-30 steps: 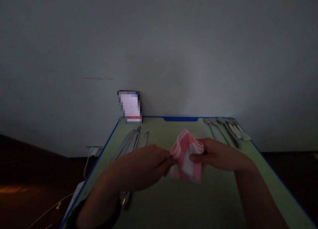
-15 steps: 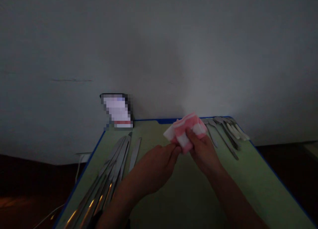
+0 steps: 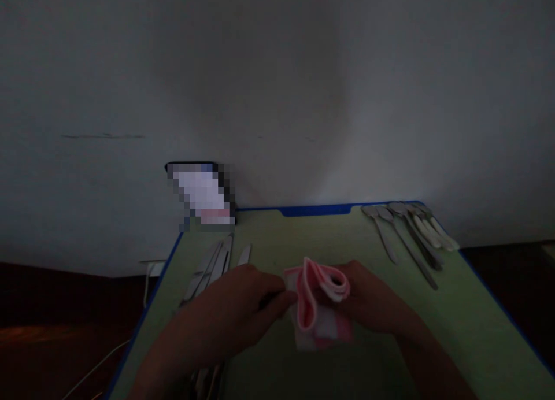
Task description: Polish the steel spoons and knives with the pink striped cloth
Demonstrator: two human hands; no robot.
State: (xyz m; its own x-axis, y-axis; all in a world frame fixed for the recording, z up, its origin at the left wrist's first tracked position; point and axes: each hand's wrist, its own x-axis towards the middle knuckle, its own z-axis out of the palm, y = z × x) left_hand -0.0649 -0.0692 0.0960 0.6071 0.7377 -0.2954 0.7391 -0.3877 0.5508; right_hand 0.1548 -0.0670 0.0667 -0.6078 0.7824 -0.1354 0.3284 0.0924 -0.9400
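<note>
A pink and white cloth (image 3: 325,329), folded in loose loops, is held up over the near middle of the table. My left hand (image 3: 255,299) pinches its left edge between thumb and fingers. On the right side my right hand (image 3: 368,293) is closed around the cloth, its fingertips hidden behind the folds. Whether anything lies inside the cloth I cannot tell. Several knives (image 3: 211,261) lie in a bunch beside and partly under my left forearm, with one knife (image 3: 245,254) a little apart from them.
Several metal spoons (image 3: 411,244) lie at the far right of the green table (image 3: 277,238), beside white-handled utensils (image 3: 436,232). A phone with a blurred screen (image 3: 202,192) leans on the wall (image 3: 277,99) at the back left. A white cable (image 3: 93,365) hangs left of the table.
Both hands have come nearer and lower with the cloth, moving apart slightly. The cloth has turned, so its looped folds now show from above. The view has shifted a little.
</note>
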